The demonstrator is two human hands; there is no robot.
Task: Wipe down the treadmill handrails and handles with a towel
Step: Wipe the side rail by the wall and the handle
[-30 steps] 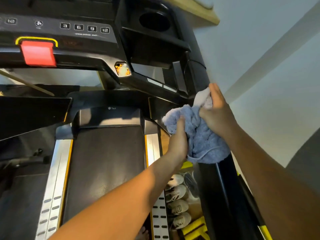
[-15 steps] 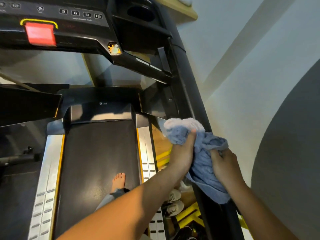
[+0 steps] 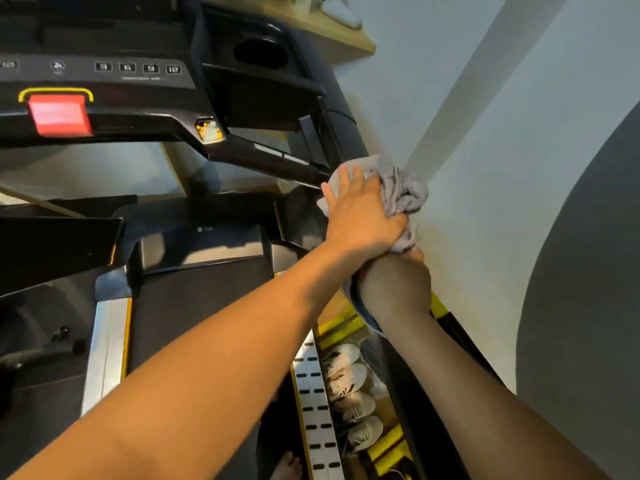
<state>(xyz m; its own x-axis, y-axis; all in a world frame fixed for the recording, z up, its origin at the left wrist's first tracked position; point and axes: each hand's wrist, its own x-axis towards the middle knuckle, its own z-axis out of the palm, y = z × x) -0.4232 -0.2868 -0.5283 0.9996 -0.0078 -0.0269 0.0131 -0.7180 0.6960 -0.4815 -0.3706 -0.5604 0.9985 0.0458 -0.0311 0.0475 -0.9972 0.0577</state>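
Observation:
A crumpled grey-blue towel is bunched around the treadmill's black right handrail, just below the console. My left hand lies flat over the towel, fingers spread and pressing it onto the rail. My right hand sits directly below, closed around the towel's lower end and the rail. The stretch of rail under both hands is hidden. Further down, the handrail continues black toward the lower right.
The console with a red stop key and a cup holder is at upper left. The belt runs below. Several shoes lie between the treadmill and the pale wall.
Both hands and the towel have slid back up the right handrail toward the console. My left hand now lies flat on top of the towel instead of gripping it from the side.

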